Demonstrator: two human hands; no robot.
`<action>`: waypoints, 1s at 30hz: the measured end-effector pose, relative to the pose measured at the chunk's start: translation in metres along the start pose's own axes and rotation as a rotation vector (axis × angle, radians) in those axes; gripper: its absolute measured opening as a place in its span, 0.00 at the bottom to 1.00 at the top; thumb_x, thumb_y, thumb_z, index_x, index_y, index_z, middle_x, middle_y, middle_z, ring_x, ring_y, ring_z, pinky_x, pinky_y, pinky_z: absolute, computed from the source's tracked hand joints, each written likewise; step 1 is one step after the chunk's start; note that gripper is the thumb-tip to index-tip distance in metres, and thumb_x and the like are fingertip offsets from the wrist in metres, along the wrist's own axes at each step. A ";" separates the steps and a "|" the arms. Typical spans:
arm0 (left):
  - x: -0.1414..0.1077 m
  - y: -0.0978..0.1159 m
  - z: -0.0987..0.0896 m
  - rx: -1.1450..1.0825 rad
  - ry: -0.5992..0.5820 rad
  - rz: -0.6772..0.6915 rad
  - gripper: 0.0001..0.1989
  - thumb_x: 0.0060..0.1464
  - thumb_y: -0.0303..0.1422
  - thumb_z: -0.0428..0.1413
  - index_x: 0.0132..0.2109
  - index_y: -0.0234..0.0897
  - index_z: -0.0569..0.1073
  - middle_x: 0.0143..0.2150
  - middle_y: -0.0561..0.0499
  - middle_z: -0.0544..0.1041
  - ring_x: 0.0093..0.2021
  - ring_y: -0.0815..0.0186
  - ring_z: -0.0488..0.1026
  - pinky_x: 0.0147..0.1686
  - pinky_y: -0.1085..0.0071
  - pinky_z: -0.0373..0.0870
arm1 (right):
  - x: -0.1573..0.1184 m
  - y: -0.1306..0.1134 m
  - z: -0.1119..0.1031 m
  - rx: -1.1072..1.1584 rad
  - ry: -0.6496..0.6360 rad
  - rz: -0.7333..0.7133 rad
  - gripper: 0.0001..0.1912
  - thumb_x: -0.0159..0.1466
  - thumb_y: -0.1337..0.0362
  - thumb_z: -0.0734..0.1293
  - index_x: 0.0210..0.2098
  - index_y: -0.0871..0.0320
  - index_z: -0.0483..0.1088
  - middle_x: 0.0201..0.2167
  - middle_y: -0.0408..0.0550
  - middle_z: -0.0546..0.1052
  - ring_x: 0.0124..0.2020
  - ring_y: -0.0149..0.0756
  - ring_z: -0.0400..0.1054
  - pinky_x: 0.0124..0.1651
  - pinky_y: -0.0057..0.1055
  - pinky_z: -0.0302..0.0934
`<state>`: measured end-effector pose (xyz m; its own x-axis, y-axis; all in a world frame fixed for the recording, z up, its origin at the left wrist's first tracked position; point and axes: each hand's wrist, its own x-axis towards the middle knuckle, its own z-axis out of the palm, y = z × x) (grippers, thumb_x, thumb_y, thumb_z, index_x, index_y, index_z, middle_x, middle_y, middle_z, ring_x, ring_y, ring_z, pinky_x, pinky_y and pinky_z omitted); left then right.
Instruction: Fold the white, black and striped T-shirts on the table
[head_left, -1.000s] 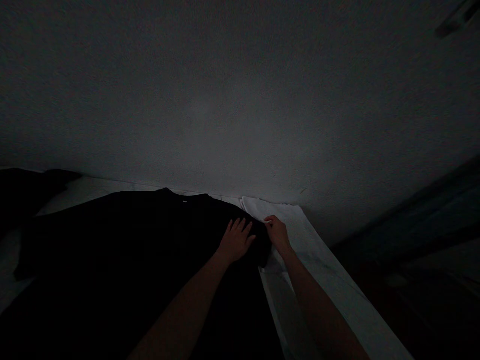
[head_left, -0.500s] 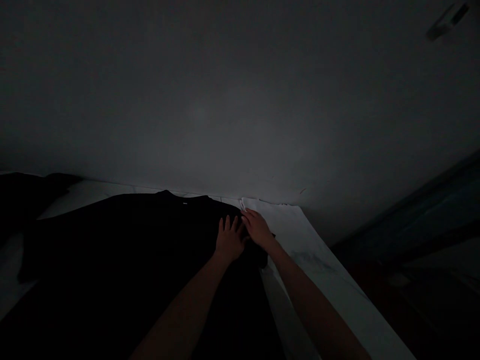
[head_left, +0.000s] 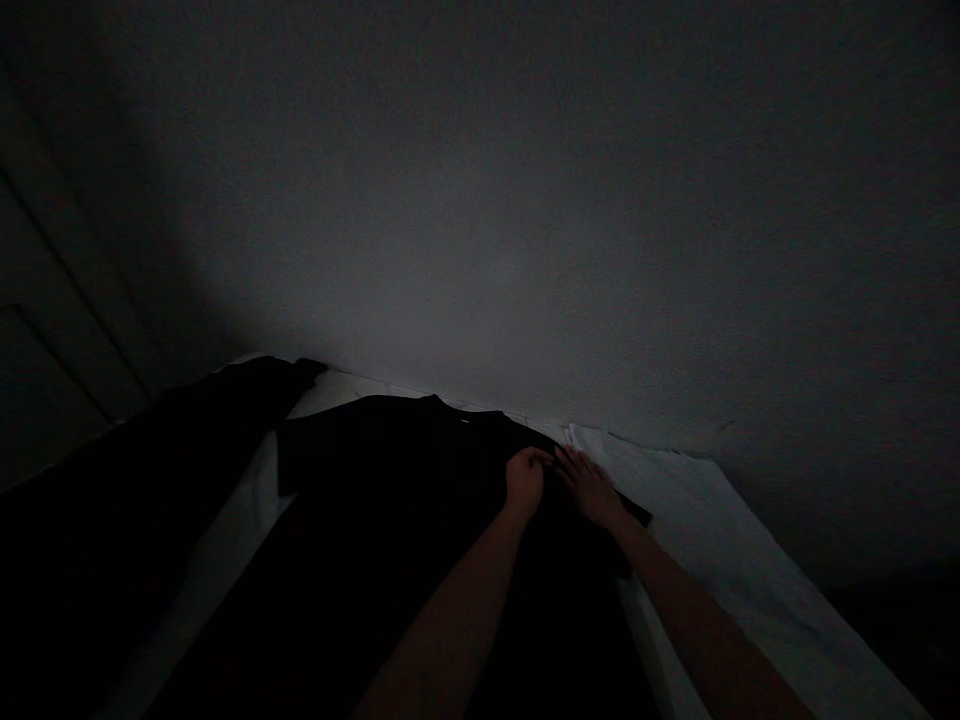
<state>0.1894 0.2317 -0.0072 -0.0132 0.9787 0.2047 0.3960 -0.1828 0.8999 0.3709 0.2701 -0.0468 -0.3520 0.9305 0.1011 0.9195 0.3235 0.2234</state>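
A black T-shirt (head_left: 420,500) lies spread out, its neckline at the far side with a small pale label inside the collar. My left hand (head_left: 525,482) is closed at the shirt's right shoulder, its curled fingers at the dark cloth; the fold between them is hard to make out in the dim light. Just to the right, my right hand (head_left: 589,485) rests flat with fingers stretched over the top of the right sleeve. The fingertips of both hands are close together.
Another black garment (head_left: 225,420) lies to the left. White cloth (head_left: 675,500) lies right of the shirt, over the pale surface. A grey wall (head_left: 480,250) rises directly behind. The surface's right edge drops into darkness.
The view has swung left, so the shirt appears further right and more of the left garment shows. My left hand has gone from spread fingers to curled ones; my right lies flatter.
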 end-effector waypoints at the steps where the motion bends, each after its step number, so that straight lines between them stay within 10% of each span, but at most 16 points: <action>1: 0.000 0.002 -0.003 0.022 -0.003 0.003 0.23 0.50 0.14 0.44 0.43 0.34 0.79 0.42 0.50 0.83 0.43 0.71 0.79 0.46 0.75 0.73 | 0.004 -0.001 -0.006 -0.002 -0.047 0.017 0.28 0.70 0.59 0.51 0.69 0.48 0.54 0.71 0.51 0.55 0.69 0.50 0.51 0.64 0.55 0.54; 8: 0.000 -0.011 -0.083 0.335 0.044 -0.005 0.17 0.56 0.21 0.49 0.46 0.36 0.79 0.47 0.43 0.80 0.50 0.60 0.76 0.53 0.63 0.70 | 0.045 -0.083 -0.064 0.241 0.114 -0.071 0.25 0.68 0.68 0.51 0.59 0.64 0.69 0.64 0.62 0.65 0.67 0.47 0.56 0.68 0.48 0.49; 15: -0.027 -0.071 -0.183 0.820 0.149 -0.027 0.23 0.61 0.29 0.47 0.61 0.28 0.70 0.65 0.33 0.66 0.67 0.47 0.58 0.66 0.48 0.52 | 0.090 -0.220 -0.058 0.840 0.051 -0.295 0.28 0.72 0.53 0.51 0.62 0.61 0.67 0.66 0.57 0.63 0.68 0.44 0.54 0.69 0.48 0.47; 30: -0.035 -0.088 -0.192 0.873 0.151 -0.105 0.30 0.63 0.39 0.44 0.69 0.34 0.60 0.71 0.38 0.56 0.71 0.45 0.50 0.67 0.39 0.39 | 0.145 -0.267 -0.075 0.291 -0.091 -0.118 0.28 0.74 0.54 0.46 0.72 0.48 0.44 0.73 0.41 0.42 0.73 0.44 0.38 0.70 0.54 0.36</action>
<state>-0.0216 0.1959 -0.0193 -0.1856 0.9525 0.2415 0.9431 0.1037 0.3158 0.0611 0.3057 -0.0188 -0.4540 0.8910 0.0008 0.8894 0.4533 -0.0590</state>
